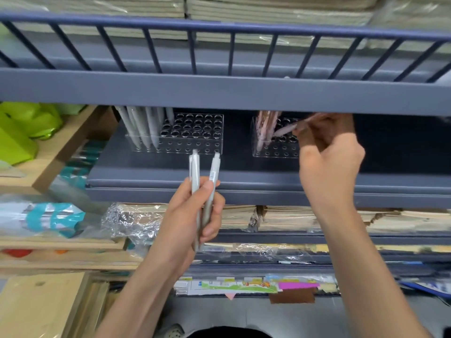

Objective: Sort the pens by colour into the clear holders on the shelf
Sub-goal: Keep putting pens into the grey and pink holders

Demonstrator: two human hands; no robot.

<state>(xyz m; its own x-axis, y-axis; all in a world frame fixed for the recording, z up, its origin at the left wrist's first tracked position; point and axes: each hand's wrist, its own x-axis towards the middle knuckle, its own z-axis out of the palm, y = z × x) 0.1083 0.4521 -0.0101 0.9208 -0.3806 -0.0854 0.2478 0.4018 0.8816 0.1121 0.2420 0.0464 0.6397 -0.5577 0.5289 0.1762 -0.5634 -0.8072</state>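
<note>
One pink pen (284, 130) pinched in right hand (329, 157), tip over right holder (275, 153), beside other pink pens (264, 128). Stand pen up, find free hole, push down softly. Meanwhile left hand (188, 215) grips grey pens (194, 167), below grey holder (185, 142).

Green bags (22, 132) upper left; teal foil packs (56, 218) below; beige wrapped stacks (268, 13) along top.
</note>
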